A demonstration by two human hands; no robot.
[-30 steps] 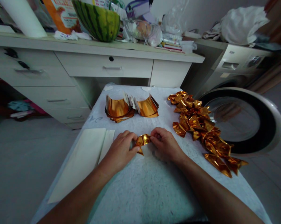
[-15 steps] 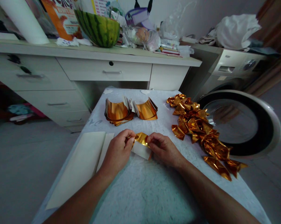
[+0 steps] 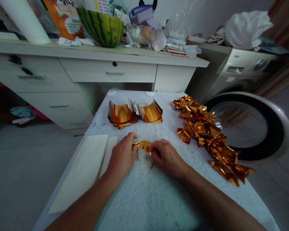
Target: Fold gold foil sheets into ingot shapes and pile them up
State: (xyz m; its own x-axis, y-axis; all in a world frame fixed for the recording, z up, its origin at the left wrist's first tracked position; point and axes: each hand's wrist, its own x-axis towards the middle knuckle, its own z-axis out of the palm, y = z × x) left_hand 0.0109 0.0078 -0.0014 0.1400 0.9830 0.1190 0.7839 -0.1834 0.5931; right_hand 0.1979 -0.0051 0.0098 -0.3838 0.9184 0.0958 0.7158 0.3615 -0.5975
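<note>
Between my hands is a small sheet of gold foil paper (image 3: 144,145), creased along its top, with a pale underside hanging toward me. My left hand (image 3: 125,152) pinches its left end. The right end is gripped by my right hand (image 3: 167,156), fingers curled in. Just beyond them lie two curved stacks of gold foil sheets, a left stack (image 3: 121,114) and a right stack (image 3: 151,113). A heap of folded gold foil pieces (image 3: 202,128) spreads along the table's right side.
Folded white paper (image 3: 82,170) lies on the cloth-covered table (image 3: 144,199) at the left. An open washing machine door (image 3: 276,128) juts beside the right edge. Behind, a counter with drawers (image 3: 91,72) carries a watermelon half (image 3: 103,29) and plastic bags.
The foil sheet's gold part has become narrower and more creased, and its pale flap is less visible. Both hands stay in nearly the same place, still gripping its ends.
</note>
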